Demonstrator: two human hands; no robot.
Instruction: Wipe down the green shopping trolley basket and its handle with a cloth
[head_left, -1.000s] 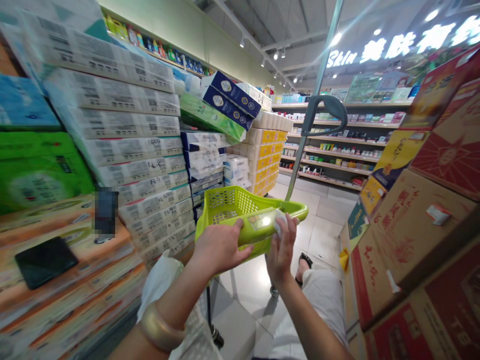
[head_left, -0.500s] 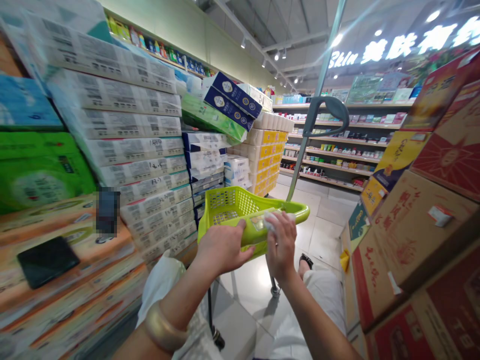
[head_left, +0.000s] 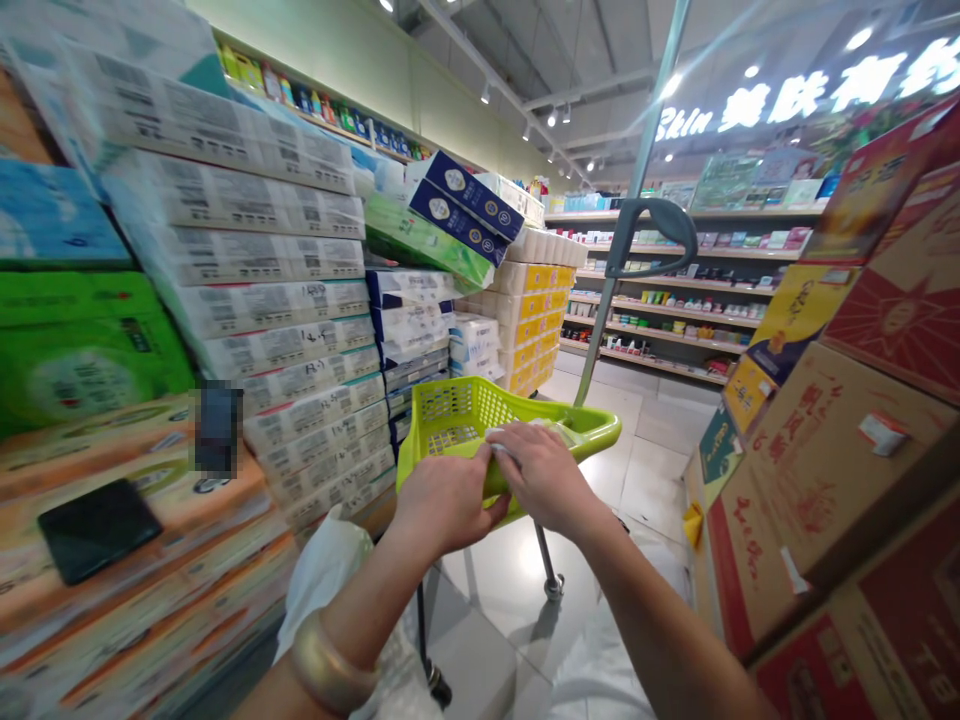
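In the head view a lime-green plastic basket (head_left: 442, 408) with perforated walls sits on a wheeled frame in front of my knees. My left hand (head_left: 444, 505) grips its near rim, thumb on top and fingers curled underneath. Close beside it, my right hand (head_left: 546, 478) presses a white crumpled tissue or cloth (head_left: 496, 437) onto the top of the same rim. Most of the white piece is hidden under my right fingers. A metal pole (head_left: 592, 365) with a grey loop handle (head_left: 660, 235) rises behind the basket's right end.
Wrapped tissue packs (head_left: 285, 300) are stacked high on the left. A black flat device (head_left: 99, 530) lies on orange packs (head_left: 172, 560) there. Cardboard cartons (head_left: 825, 460) line the right side. Stocked shelves (head_left: 667, 285) stand at the back beyond the tiled floor (head_left: 652, 470).
My right hand has slid left along the rim with the white tissue or cloth, from the basket's right part to beside my left hand. My left hand keeps its grip.
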